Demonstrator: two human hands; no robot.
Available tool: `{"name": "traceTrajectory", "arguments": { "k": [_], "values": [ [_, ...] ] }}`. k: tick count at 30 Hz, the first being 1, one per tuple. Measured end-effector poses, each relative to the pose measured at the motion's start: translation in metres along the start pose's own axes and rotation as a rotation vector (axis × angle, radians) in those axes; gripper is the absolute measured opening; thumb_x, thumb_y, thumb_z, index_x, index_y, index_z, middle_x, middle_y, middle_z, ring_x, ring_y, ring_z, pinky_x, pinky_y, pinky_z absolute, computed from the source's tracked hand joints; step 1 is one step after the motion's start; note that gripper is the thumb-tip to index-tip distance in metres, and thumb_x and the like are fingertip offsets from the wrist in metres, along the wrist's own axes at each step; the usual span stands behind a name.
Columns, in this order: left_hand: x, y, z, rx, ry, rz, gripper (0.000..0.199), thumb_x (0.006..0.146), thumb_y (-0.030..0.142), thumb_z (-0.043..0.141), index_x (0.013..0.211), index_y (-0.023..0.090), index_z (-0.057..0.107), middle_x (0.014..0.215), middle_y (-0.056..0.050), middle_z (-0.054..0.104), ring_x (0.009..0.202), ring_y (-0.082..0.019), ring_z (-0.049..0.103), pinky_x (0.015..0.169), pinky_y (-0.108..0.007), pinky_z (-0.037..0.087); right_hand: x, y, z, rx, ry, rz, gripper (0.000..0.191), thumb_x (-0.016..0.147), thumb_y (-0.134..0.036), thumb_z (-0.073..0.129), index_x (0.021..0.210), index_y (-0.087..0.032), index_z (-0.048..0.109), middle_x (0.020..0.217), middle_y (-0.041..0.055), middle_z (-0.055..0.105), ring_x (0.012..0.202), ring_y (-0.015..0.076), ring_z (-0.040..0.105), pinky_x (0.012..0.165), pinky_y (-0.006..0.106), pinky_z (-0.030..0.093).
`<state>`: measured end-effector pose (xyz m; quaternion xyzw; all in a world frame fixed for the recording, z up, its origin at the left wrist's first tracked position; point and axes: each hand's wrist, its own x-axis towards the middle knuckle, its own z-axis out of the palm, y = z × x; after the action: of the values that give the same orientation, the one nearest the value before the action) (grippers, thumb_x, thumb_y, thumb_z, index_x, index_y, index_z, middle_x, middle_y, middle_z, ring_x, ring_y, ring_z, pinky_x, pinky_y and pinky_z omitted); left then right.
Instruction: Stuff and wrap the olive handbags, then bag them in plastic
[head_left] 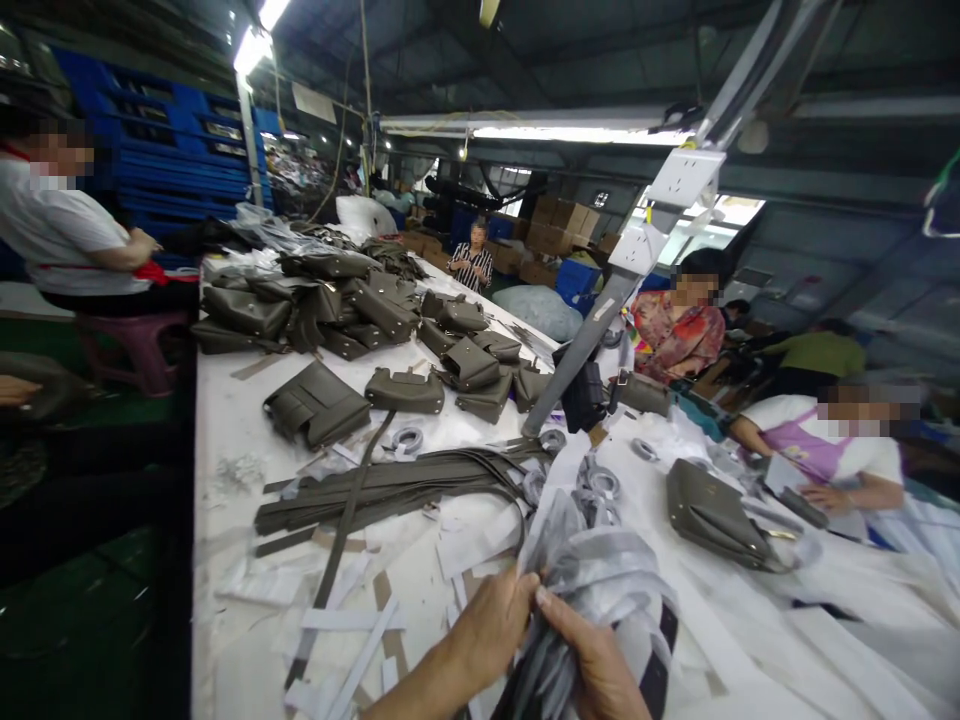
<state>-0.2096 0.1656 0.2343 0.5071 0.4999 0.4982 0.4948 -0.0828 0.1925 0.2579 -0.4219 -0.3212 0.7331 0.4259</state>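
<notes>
left hand (504,612) and right hand (598,650) meet thumb to thumb, fingers gripping the grey strip bundle (611,565) above the near worktop (225,655), probably so loops don't spread; olive straps (390,488) lie stacked beyond.

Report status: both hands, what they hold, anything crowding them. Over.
Left hand and right hand gripping grey-white bundle, thumbs close together. Dark straps piled beyond, to the left. White strips scattered left of hands.

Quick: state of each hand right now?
Left hand: closed, gripping the bundle of grey translucent strips.
Right hand: closed around the same bundle, thumb showing; its other fingers are mostly hidden.
</notes>
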Motion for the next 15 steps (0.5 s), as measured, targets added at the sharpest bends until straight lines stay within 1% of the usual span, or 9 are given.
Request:
{"name": "traceTrajectory", "arguments": {
  "k": [2, 5, 7, 8, 10, 12, 13, 15],
  "values": [
    [0.004, -0.003, -0.004, 0.090, -0.024, 0.043, 0.047, 0.097, 0.057, 0.035, 0.099, 0.019, 0.062, 0.073, 0.000, 0.060, 0.066, -0.017, 0.054, 0.068, -0.027, 0.042, 0.010, 0.001, -0.001, 0.016, 0.020, -0.016, 0.046, 0.054, -0.033, 0.092, 0.093, -0.015, 0.073, 0.093, 0.0079, 0.076, 0.093, 0.0309, 0.071, 0.087, 0.041, 0.057],
    [0.000, -0.016, -0.017, 0.116, -0.143, -0.019, 0.035, 0.095, 0.049, 0.043, 0.100, 0.019, 0.060, 0.075, 0.000, 0.059, 0.063, -0.016, 0.055, 0.060, -0.025, 0.041, 0.025, -0.011, -0.006, 0.024, 0.050, 0.035, 0.037, 0.057, -0.033, 0.091, 0.082, -0.013, 0.072, 0.080, 0.0063, 0.076, 0.085, 0.0302, 0.072, 0.084, 0.041, 0.059],
    [-0.010, -0.030, -0.027, 0.101, -0.215, -0.056, 0.032, 0.092, 0.047, 0.050, 0.106, 0.019, 0.058, 0.082, 0.000, 0.062, 0.067, -0.016, 0.057, 0.061, -0.024, 0.042, 0.035, -0.025, -0.010, 0.023, 0.108, 0.036, 0.036, 0.054, -0.032, 0.092, 0.077, -0.012, 0.072, 0.071, 0.0048, 0.074, 0.077, 0.0294, 0.073, 0.081, 0.042, 0.060],
    [-0.016, -0.037, -0.031, 0.108, -0.225, -0.071, 0.031, 0.092, 0.045, 0.049, 0.107, 0.020, 0.058, 0.082, 0.000, 0.062, 0.070, -0.017, 0.058, 0.063, -0.024, 0.042, 0.040, -0.032, -0.011, 0.028, 0.141, 0.016, 0.037, 0.053, -0.031, 0.092, 0.078, -0.012, 0.072, 0.070, 0.0042, 0.074, 0.075, 0.0288, 0.072, 0.081, 0.042, 0.060],
    [-0.027, -0.051, -0.036, 0.182, -0.173, -0.083, 0.030, 0.096, 0.043, 0.041, 0.100, 0.020, 0.060, 0.078, 0.000, 0.062, 0.073, -0.017, 0.059, 0.068, -0.025, 0.042, 0.047, -0.043, -0.014, 0.049, 0.186, -0.031, 0.042, 0.051, -0.028, 0.093, 0.084, -0.012, 0.073, 0.075, 0.0039, 0.075, 0.077, 0.0280, 0.073, 0.082, 0.041, 0.060],
    [-0.033, -0.060, -0.035, 0.315, -0.077, -0.070, 0.038, 0.099, 0.041, 0.029, 0.089, 0.021, 0.058, 0.074, -0.001, 0.061, 0.072, -0.018, 0.058, 0.069, -0.026, 0.041, 0.050, -0.048, -0.015, 0.063, 0.198, -0.052, 0.045, 0.050, -0.026, 0.093, 0.088, -0.012, 0.072, 0.083, 0.0050, 0.077, 0.082, 0.0284, 0.073, 0.083, 0.041, 0.060],
    [-0.034, -0.062, -0.032, 0.383, -0.038, -0.048, 0.039, 0.100, 0.041, 0.026, 0.085, 0.021, 0.057, 0.075, -0.002, 0.061, 0.072, -0.018, 0.058, 0.068, -0.027, 0.040, 0.051, -0.048, -0.015, 0.062, 0.198, -0.056, 0.046, 0.049, -0.026, 0.093, 0.088, -0.012, 0.072, 0.085, 0.0056, 0.077, 0.084, 0.0289, 0.073, 0.084, 0.041, 0.060],
    [-0.029, -0.061, -0.025, 0.475, 0.003, -0.008, 0.037, 0.099, 0.040, 0.026, 0.084, 0.022, 0.054, 0.077, -0.004, 0.063, 0.071, -0.019, 0.060, 0.067, -0.028, 0.039, 0.050, -0.042, -0.014, 0.045, 0.188, -0.047, 0.048, 0.049, -0.027, 0.094, 0.089, -0.011, 0.072, 0.086, 0.0067, 0.077, 0.088, 0.0308, 0.072, 0.084, 0.041, 0.060]
  ]
}}
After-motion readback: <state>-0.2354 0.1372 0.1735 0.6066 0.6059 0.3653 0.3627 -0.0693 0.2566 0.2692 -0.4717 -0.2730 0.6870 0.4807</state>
